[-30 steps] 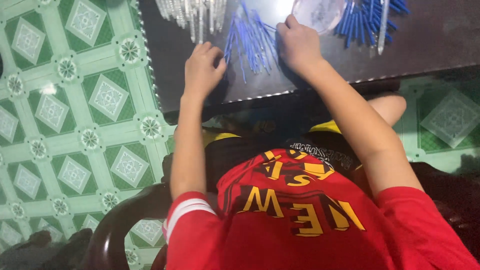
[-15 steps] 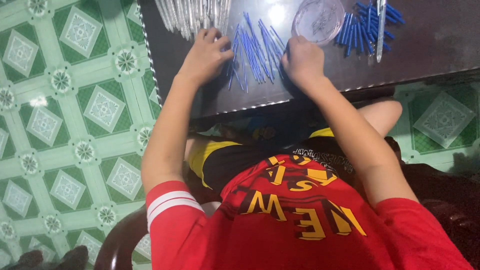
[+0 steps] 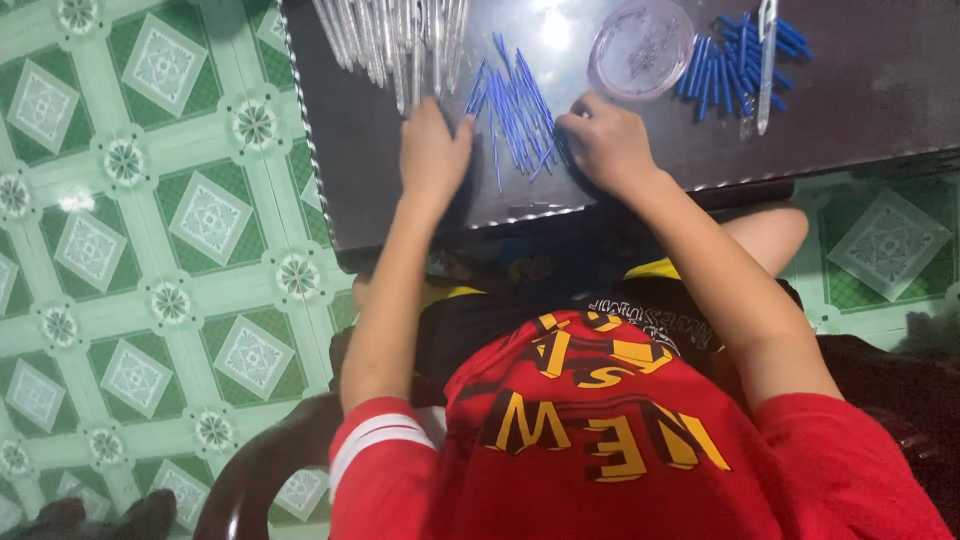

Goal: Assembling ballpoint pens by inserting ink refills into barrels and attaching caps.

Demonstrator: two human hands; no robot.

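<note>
**Two hands at a pile of blue pen refills on a dark bench**

Seen from above, nearest the camera is a person's red shirt with yellow lettering, and both bare arms reach forward to a dark, glossy bench (image 3: 400,200). Below it to the left is a green and white tiled floor (image 3: 130,250).

The left hand (image 3: 432,152) lies palm down on the bench, its fingers together, just left of a loose pile of thin blue pen refills (image 3: 512,112). The right hand (image 3: 603,142) rests at the pile's right edge with its fingers curled; whether they grip a refill cannot be told.

Farther off lie clear pen barrels (image 3: 395,38), a round clear lid (image 3: 640,47) and a second heap of blue pen parts (image 3: 735,60).
</note>
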